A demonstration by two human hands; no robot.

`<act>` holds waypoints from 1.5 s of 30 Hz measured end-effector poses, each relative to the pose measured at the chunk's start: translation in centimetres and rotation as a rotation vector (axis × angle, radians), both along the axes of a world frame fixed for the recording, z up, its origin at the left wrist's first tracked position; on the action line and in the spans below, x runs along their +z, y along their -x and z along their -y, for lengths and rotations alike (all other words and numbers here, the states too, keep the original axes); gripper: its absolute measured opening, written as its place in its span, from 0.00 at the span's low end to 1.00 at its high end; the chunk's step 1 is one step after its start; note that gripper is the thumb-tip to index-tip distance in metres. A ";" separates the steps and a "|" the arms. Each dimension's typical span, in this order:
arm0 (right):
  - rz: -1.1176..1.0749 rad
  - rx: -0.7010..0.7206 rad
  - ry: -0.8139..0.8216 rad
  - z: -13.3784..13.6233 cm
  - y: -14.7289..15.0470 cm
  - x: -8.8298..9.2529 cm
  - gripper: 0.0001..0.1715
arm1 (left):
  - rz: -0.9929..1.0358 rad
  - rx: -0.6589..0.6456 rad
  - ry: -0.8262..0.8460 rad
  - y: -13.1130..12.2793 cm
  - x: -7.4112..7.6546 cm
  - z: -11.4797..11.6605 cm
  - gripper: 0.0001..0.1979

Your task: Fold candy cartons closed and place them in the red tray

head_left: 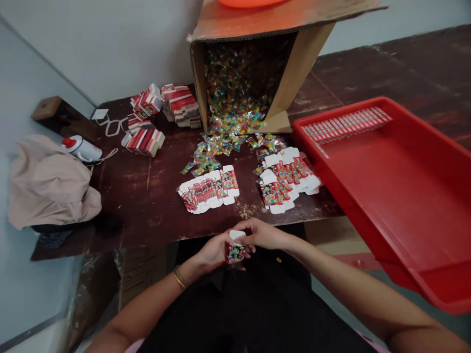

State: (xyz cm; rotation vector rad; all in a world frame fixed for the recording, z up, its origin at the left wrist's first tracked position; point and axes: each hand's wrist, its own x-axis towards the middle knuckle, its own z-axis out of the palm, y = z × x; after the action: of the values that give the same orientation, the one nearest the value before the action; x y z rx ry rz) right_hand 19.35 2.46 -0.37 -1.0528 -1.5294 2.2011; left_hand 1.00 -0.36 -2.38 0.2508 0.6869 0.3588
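Note:
My left hand [212, 252] and my right hand [262, 234] meet just below the table's front edge, both closed on one small printed carton [235, 252] with a white flap on top. The left hand grips it from the side, and the right hand's fingers pinch the top flap. Two fanned piles of flat cartons lie on the table ahead, one at centre [208, 190] and one to the right [287, 179]. Small wrapped sweets [235, 130] spill from a tipped cardboard box [287, 78] behind them.
A big red tray [405, 196] juts over the table's right edge, with a row of filled cartons [344, 125] along its far wall. Bundles of flat cartons [162, 115] sit at back left, beside a white-and-red tool [81, 148] and a beige cloth [47, 184].

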 end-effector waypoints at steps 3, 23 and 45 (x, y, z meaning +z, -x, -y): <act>0.044 -0.161 -0.199 0.9 0.7 0.4 0.23 | 0.076 0.043 0.115 0.3 -0.2 -0.2 0.25; 0.143 -0.261 -0.372 2.6 0.0 -0.9 0.17 | 0.021 -0.015 -0.085 1.1 0.2 0.8 0.20; 0.144 -0.290 -0.400 -5.1 0.4 -0.4 0.19 | -0.397 0.061 -0.840 4.9 2.3 -6.9 0.21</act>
State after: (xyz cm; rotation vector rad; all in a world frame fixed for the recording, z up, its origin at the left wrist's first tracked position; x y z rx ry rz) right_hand 18.99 7.56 -0.82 -1.2247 -1.6615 1.5748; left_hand -3.88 6.49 -0.08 1.1224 0.9062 0.6561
